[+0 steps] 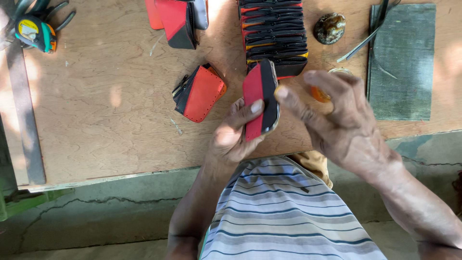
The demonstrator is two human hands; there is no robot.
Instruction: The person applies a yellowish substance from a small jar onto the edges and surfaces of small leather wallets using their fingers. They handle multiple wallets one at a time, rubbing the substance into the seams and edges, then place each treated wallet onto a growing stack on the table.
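My left hand (236,135) grips a small red and black leather wallet piece (260,98), held upright on its edge, thumb across its red face. My right hand (337,115) hovers just to the right of it, fingers spread, one fingertip touching its upper black edge. Behind the wallet a row of several stacked red, orange and black wallets (274,36) lies on the wooden board (96,120). Under my right hand an orange round container (317,94) is partly hidden.
A red perforated wallet (199,94) lies to the left on the board, more red and black pieces (178,19) at the top. A tape measure (36,32) sits top left beside a metal ruler (24,115). A dark stone (329,28) and green mat (404,60) lie at right.
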